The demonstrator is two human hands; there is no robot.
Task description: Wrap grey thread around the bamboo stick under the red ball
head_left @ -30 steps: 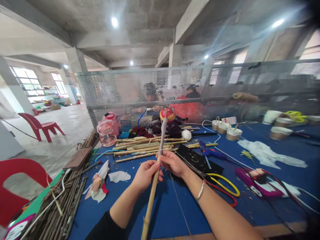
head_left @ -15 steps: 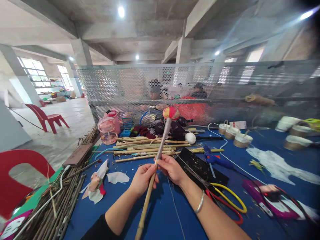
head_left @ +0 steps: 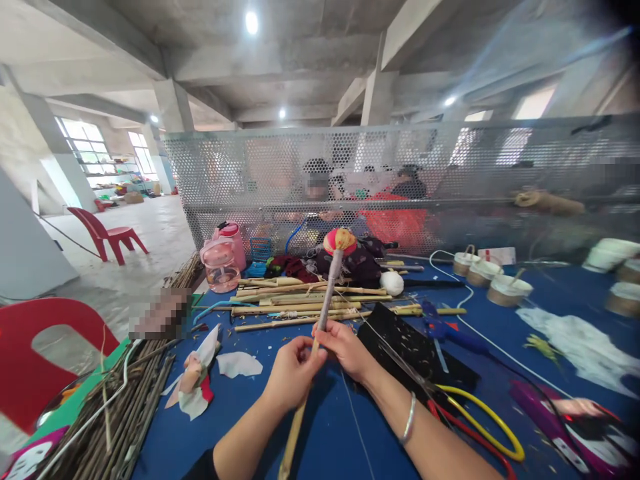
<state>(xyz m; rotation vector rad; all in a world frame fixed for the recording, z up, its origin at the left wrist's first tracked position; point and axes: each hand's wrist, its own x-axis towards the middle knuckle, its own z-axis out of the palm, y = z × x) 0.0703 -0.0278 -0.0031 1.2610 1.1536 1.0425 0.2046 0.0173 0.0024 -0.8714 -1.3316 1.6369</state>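
A bamboo stick [head_left: 294,437] slants up from the near edge, its upper part wrapped in grey material [head_left: 330,290]. At its far tip sits a round bundle of red and yellow cloth [head_left: 340,241]. My left hand [head_left: 291,371] is closed around the stick just below the wrap. Directly above it, my right hand [head_left: 345,348] pinches the stick at the wrap's lower end. A thin pale thread [head_left: 356,417] runs down across the table from beneath my right hand. Scissors with red and yellow handles [head_left: 475,417] lie by my right forearm on the blue table [head_left: 250,427].
Bamboo sticks [head_left: 300,303] and a white ball [head_left: 392,283] lie beyond my hands. A blue glue gun [head_left: 453,333] rests right, near black cloth [head_left: 395,340]. Thin twigs [head_left: 125,413] line the left edge. A perforated metal screen [head_left: 240,173] stands behind, with people beyond it.
My head view has shifted slightly left, so most things appear farther right. My left hand has moved up the stick, closer to my right hand. Both hands still hold the stick.
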